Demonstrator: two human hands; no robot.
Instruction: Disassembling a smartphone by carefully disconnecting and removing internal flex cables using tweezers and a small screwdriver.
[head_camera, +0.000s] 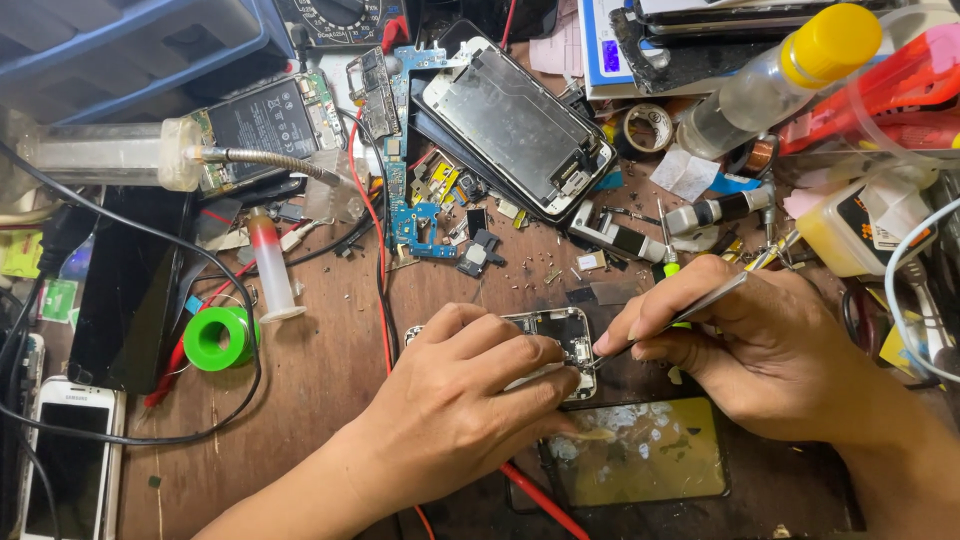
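Phone (560, 330) under L fingers (540, 372), tweezers (700, 300) touching

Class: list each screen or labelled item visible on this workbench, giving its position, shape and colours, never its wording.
White phone: bottom left, rectangular, dark screen.
Black labelled battery: upper left, rectangular, pale print.
Yellow-tinted glass panel: bottom centre, smudged, below both hands.
Clear bottle with yellow cap: top right, lying tilted.
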